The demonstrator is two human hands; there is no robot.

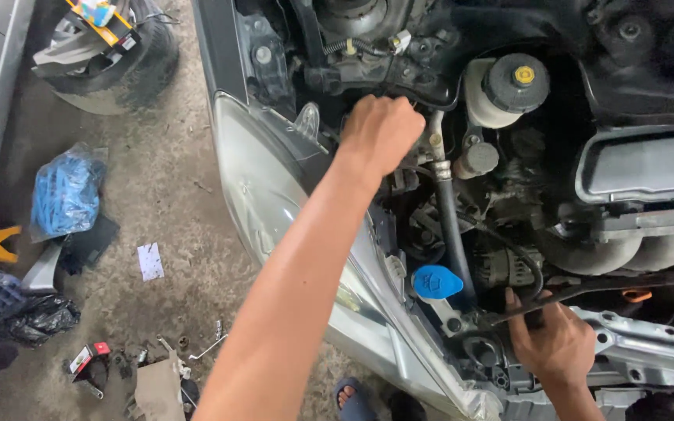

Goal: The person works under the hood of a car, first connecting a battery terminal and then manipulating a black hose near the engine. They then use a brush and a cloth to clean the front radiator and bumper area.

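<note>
The person's left hand reaches deep into the open engine bay of a silver car, closed into a fist around something among the black hoses behind the clear plastic headlight; what it grips is hidden by the knuckles. The right hand rests low at the front edge of the bay, its fingers wrapped around a thin dark metal rod that runs off to the right. Between the two hands stand a thick black rubber hose and a round blue plastic filler cap, with a white reservoir under a black lid with a yellow centre just behind. On the stained concrete floor to the left lie a worn tyre, a blue bundle in a clear bag, a black plastic bag and scattered small tools.
</note>
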